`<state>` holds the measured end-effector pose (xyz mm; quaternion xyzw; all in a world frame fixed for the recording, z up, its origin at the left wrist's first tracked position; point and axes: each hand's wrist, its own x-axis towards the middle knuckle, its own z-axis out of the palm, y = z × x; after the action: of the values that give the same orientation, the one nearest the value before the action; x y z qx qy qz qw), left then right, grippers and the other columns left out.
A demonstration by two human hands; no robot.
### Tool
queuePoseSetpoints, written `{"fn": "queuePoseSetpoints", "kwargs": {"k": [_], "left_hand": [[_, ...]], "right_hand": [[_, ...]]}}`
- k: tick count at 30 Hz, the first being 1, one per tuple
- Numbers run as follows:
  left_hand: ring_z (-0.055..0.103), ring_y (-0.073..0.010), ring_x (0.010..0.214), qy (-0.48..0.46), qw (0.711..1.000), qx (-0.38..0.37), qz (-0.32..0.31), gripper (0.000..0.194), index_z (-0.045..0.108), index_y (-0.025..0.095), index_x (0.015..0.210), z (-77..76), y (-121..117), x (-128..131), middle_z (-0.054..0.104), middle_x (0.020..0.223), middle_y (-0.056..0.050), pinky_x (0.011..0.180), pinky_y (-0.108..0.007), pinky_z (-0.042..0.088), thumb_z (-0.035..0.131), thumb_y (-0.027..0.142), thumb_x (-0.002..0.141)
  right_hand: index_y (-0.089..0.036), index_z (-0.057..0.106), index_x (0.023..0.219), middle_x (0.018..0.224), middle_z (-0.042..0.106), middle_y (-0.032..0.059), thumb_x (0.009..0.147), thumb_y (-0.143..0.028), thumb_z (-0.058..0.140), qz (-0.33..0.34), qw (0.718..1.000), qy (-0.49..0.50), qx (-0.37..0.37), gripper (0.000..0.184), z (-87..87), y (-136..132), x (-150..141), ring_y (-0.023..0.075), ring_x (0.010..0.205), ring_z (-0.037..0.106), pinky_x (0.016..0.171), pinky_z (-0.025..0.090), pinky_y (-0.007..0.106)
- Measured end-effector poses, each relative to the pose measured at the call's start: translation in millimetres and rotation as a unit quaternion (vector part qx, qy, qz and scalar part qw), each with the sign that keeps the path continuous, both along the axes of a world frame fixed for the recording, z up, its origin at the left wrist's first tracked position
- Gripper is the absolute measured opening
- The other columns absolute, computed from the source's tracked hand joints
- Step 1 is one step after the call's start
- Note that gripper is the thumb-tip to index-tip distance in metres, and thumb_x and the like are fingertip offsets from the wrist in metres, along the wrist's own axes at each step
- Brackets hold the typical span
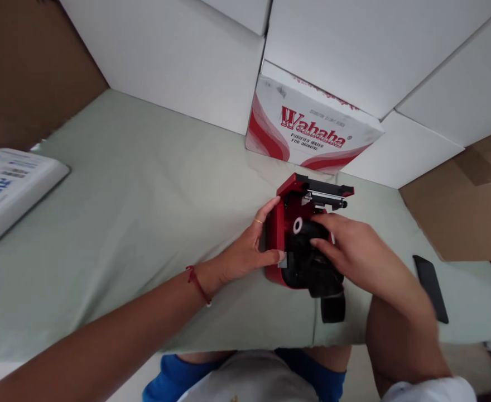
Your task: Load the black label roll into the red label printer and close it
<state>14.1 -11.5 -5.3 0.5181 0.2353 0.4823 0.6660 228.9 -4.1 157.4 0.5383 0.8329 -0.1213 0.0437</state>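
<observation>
A small red and black printer [275,229] stands on the cloth in front of me with its lid [325,187] raised, showing a roller along the lid's edge. My left hand [249,251] grips the printer's left side, thumb at the front and fingers on the red wall. Inside the body lies a black roll [310,230] with a white core end. My right hand [350,245] has its thumb and fingers closed on this roll, partly hiding it. A dark strip [333,310] hangs down over the printer's front; its upper part blends into the black interior.
A pale green cloth [145,167] covers the table. Behind the printer stands a white and red Wahaha water carton [312,131] against white boxes [178,61]. A white labelled case [15,190] lies at left. To the right are a black phone-like slab [432,287] and a brown carton [467,195].
</observation>
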Motion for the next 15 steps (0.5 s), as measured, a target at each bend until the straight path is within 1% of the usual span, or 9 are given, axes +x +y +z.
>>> {"fn": "queuePoseSetpoints", "kwargs": {"k": [1,3,5,7,9,10,12,13,15], "left_hand": [[0.04,-0.0363,0.164,0.001,1.0,0.006,0.003,0.111,0.02,0.042,0.173,-1.1,0,-1,0.029,0.183,-0.007,0.136,-0.061,0.036,0.088,0.051,0.086],[0.032,-0.0356,0.169,0.011,1.0,0.018,0.017,0.111,0.021,0.042,0.173,-5.0,1,-2,0.026,0.184,-0.006,0.139,-0.061,0.03,0.088,0.053,0.085],[0.027,-0.0344,0.171,0.031,0.998,0.027,0.038,0.11,0.023,0.041,0.172,-8.2,1,-2,0.025,0.184,-0.006,0.141,-0.061,0.025,0.089,0.052,0.084],[0.027,-0.0334,0.171,0.058,0.994,0.036,0.082,0.104,0.028,0.04,0.17,-5.1,-1,0,0.027,0.183,-0.007,0.141,-0.062,0.023,0.088,0.049,0.085],[0.035,-0.032,0.166,0.09,0.98,0.055,0.167,0.085,0.042,0.037,0.163,8.2,-9,4,0.038,0.175,-0.008,0.138,-0.061,0.03,0.084,0.042,0.089],[0.042,-0.0302,0.161,0.109,0.966,0.064,0.227,0.067,0.052,0.036,0.155,18.6,-16,5,0.046,0.168,-0.008,0.135,-0.06,0.036,0.078,0.037,0.093],[0.063,-0.0253,0.134,0.124,0.926,0.109,0.339,0.031,0.07,0.032,0.126,42.4,-40,5,0.065,0.138,-0.006,0.119,-0.05,0.054,0.073,0.026,0.096],[0.069,-0.0232,0.121,0.135,0.921,0.125,0.343,0.016,0.074,0.031,0.112,53.6,-57,3,0.07,0.124,-0.005,0.111,-0.046,0.058,0.07,0.023,0.099],[0.073,-0.0246,0.108,0.159,0.932,0.134,0.297,0.013,0.077,0.029,0.1,69.4,-98,-9,0.074,0.112,-0.007,0.097,-0.045,0.064,0.065,0.029,0.105]], "right_hand": [[-0.024,0.072,0.132,0.124,0.081,0.0093,0.106,-0.039,0.057,-0.008,0.998,0.06,0.025,0.034,8.3,-10,14,0.0266,0.103,0.078,0.087,0.059,0.037],[-0.028,0.073,0.133,0.116,0.082,0.0066,0.104,-0.054,0.06,-0.059,0.988,0.125,0.07,0.041,25.0,-31,47,0.0231,0.089,0.077,0.076,0.059,0.034],[-0.028,0.074,0.133,0.086,0.078,0.0024,0.1,-0.064,0.063,-0.154,0.976,0.12,0.098,0.05,35.2,-49,83,0.0197,0.063,0.067,0.059,0.054,0.032],[-0.026,0.075,0.129,0.065,0.068,-0.001,0.095,-0.071,0.064,-0.22,0.97,0.079,0.064,0.057,32.8,-62,118,0.0195,0.051,0.059,0.051,0.049,0.033],[-0.023,0.077,0.125,0.062,0.068,-0.0001,0.095,-0.071,0.061,-0.244,0.969,0.041,0.007,0.058,16.3,-66,146,0.0211,0.051,0.059,0.05,0.049,0.034],[-0.023,0.078,0.121,0.063,0.069,0.001,0.095,-0.068,0.06,-0.248,0.968,0.031,-0.015,0.056,3.9,-65,155,0.0219,0.052,0.061,0.052,0.05,0.035],[-0.022,0.08,0.112,0.071,0.075,0.0045,0.092,-0.06,0.061,-0.25,0.967,0.026,-0.03,0.046,-24.6,-61,166,0.0237,0.057,0.066,0.059,0.055,0.038],[-0.022,0.08,0.107,0.079,0.079,0.0074,0.089,-0.056,0.063,-0.252,0.967,0.03,-0.015,0.041,-38.7,-58,167,0.0253,0.063,0.07,0.064,0.058,0.039],[-0.022,0.081,0.109,0.105,0.083,0.0139,0.087,-0.05,0.065,-0.255,0.966,0.04,0.021,0.04,-61.6,-56,164,0.0287,0.081,0.076,0.081,0.062,0.044]]}}
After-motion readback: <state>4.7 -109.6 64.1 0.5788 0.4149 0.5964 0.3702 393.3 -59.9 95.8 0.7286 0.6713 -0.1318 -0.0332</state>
